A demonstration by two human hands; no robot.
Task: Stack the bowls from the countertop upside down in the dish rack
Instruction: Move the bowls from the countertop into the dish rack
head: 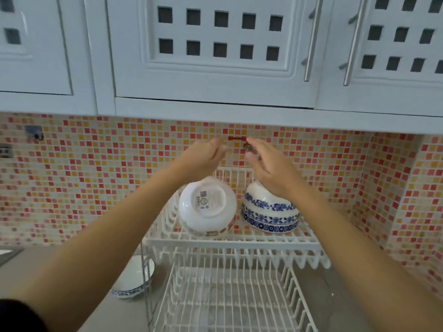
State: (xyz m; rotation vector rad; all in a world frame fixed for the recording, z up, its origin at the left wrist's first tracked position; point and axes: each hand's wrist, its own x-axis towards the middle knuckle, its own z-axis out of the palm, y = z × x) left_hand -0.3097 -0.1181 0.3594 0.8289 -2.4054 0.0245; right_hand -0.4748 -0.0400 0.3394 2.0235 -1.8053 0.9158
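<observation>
Both hands raised over the dish rack (pixel 230 240), left hand (pixel 203 156) and right hand (pixel 271 168) with grip spread, holding nothing. White bowl (pixel 207 207) and blue-patterned stack (pixel 271 212) inverted on the upper shelf. Next: reach for the remaining bowl (pixel 134 276) on the bench (pixel 107 315), flip, seat squarely. Bowl half hidden behind rack wire; fingertips blurred.

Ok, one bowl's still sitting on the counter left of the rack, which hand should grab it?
Left, probably. The blue-rimmed bowl sits on the counter just left of the dish rack, under the left forearm. The left hand looks empty. The right hand is over the blue-patterned bowls and would have to cross the rack.
</observation>
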